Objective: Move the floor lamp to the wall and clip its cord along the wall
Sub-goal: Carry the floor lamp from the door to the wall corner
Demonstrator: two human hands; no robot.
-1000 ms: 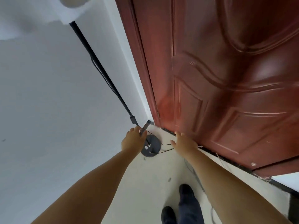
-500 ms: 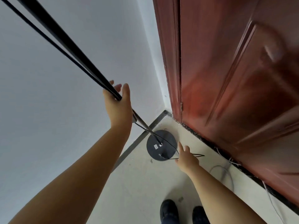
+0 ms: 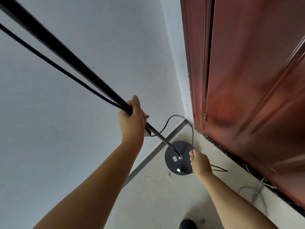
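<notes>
The floor lamp's black pole point(image 3: 62, 57) slants from the upper left down to its round dark base point(image 3: 173, 152), which stands on the floor in the corner by the white wall point(image 3: 82, 146). My left hand point(image 3: 132, 119) is wrapped around the pole low down. A thin black cord point(image 3: 183, 119) runs along the pole, loops out past the corner and drops to my right hand point(image 3: 200, 163), which pinches it just above the base. More of the cord trails to the right on the floor.
A red-brown door point(image 3: 255, 96) in its frame fills the right side. A grey skirting strip point(image 3: 148, 161) runs along the wall's foot. Pale loose cables point(image 3: 254, 190) lie by the door threshold. My dark shoe point(image 3: 188, 224) shows at the bottom edge.
My left hand has closed fully around the pole. My right hand has taken hold of the cord and lifted it, so it now arches up in a loop near the corner.
</notes>
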